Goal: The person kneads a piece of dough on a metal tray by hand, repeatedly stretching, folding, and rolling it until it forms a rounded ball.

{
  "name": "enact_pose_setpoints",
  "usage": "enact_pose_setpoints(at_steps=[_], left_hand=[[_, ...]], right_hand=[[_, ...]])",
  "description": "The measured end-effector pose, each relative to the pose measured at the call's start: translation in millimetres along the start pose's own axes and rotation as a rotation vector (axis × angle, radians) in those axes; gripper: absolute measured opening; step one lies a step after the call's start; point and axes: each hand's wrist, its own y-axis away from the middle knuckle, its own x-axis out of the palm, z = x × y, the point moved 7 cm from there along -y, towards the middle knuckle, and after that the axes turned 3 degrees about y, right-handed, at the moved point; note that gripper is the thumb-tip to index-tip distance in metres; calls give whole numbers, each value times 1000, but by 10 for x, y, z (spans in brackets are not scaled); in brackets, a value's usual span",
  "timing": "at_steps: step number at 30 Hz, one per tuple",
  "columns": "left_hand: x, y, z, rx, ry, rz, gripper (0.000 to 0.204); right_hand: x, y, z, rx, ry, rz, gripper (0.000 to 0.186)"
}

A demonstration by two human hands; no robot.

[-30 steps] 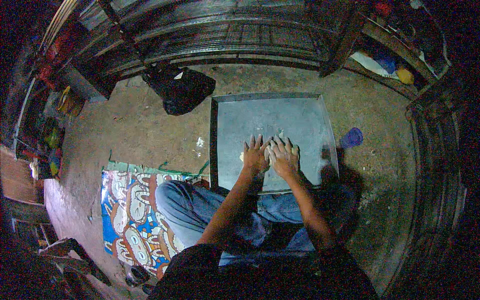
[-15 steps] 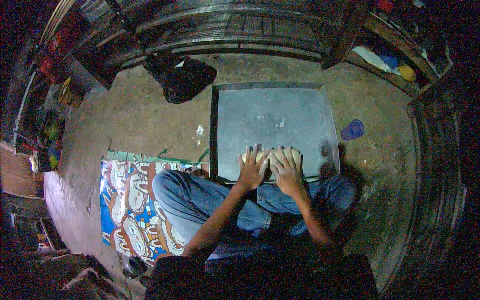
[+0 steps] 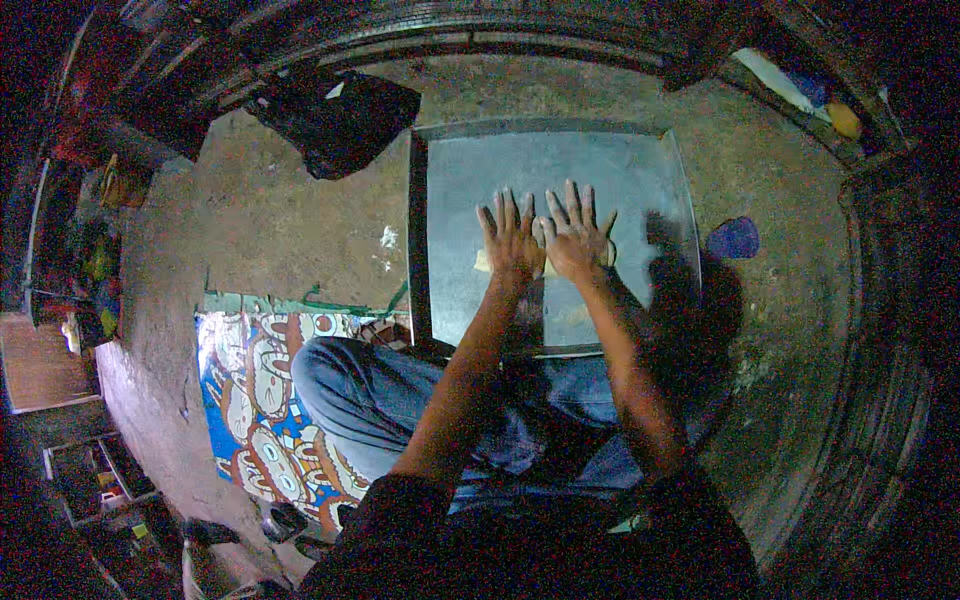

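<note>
Under my palms lies a pale roll of what looks like dough (image 3: 482, 262), on a grey flat tray (image 3: 560, 160) with a raised rim. My left hand (image 3: 512, 240) presses flat on its left part, fingers spread and pointing away from me. Beside it my right hand (image 3: 578, 238) lies flat on the right part, its fingers also spread. The thumbs come close together in the middle. Both hands cover most of the roll; only its ends show past them.
A black plastic bag (image 3: 350, 120) lies beyond the tray on the left. To the tray's right stands a blue-purple cup (image 3: 733, 238). A cartoon-patterned mat (image 3: 265, 400) is by my bent knee, in jeans (image 3: 370, 395). White scraps (image 3: 388, 240) dot the concrete floor (image 3: 290, 220).
Both hands have pushed forward, away from my lap toward the tray's middle, with the pale roll beneath them. My arms are more stretched out. The view has shifted somewhat.
</note>
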Motion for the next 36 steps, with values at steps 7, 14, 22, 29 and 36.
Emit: enact_pose_setpoints(at_steps=[7,14,22,29,36], left_hand=[[-160,-308,-58,91,-24,-128,62],[-219,-147,-87,175,125,-217,59],[-48,256,-37,187,132,-8,53],[-236,782,-41,242,333,-91,46],[-539,1442,-180,334,366,2,60]], right_hand=[[236,-356,-132,-11,40,60,60],[126,-180,-62,36,74,87,54],[-143,289,147,-65,0,46,46],[-433,836,195,-100,-170,-11,46],[-848,1263,268,-196,-249,189,44]])
